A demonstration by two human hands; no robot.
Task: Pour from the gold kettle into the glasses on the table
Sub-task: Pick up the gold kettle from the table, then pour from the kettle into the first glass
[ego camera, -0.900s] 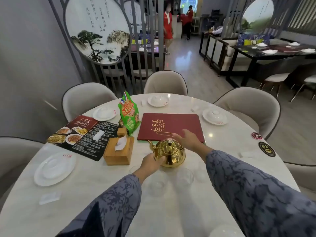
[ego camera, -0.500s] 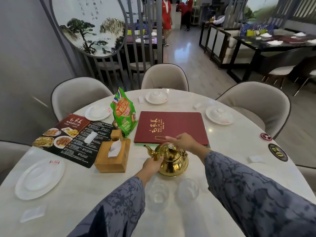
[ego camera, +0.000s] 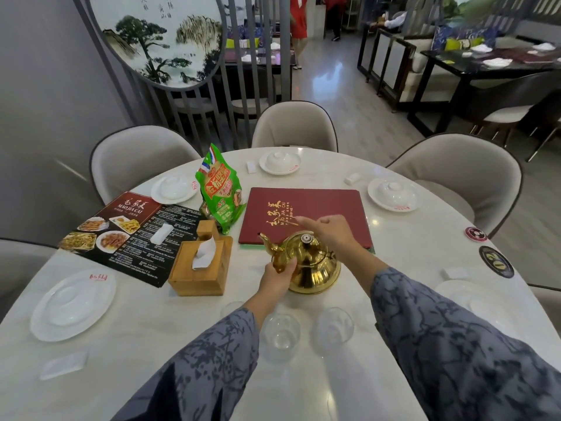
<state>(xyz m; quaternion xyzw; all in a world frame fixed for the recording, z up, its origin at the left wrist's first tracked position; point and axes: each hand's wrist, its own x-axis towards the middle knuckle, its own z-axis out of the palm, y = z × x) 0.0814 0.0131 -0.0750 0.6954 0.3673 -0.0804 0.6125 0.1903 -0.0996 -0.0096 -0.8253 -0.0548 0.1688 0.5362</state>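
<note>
The gold kettle (ego camera: 312,268) stands on the white marble table (ego camera: 127,329), its spout pointing left and away from me. My left hand (ego camera: 277,279) presses against its left side just under the spout. Over the lid, my right hand (ego camera: 332,235) pinches the thin wire handle. Two clear glasses (ego camera: 280,335) (ego camera: 334,329) stand upright and look empty just in front of the kettle. A third glass (ego camera: 232,308) is partly hidden by my left sleeve.
A wooden tissue box (ego camera: 202,265) sits left of the kettle, a red menu folder (ego camera: 306,211) behind it, and a green snack bag (ego camera: 221,192) and a black menu sheet (ego camera: 121,232) further left. White plates and lidded bowls ring the table, with grey chairs around.
The view has tilted down and drawn closer, so the glasses show more fully. Both hands stay on the kettle, which still rests on the table; my right hand has shifted onto the handle.
</note>
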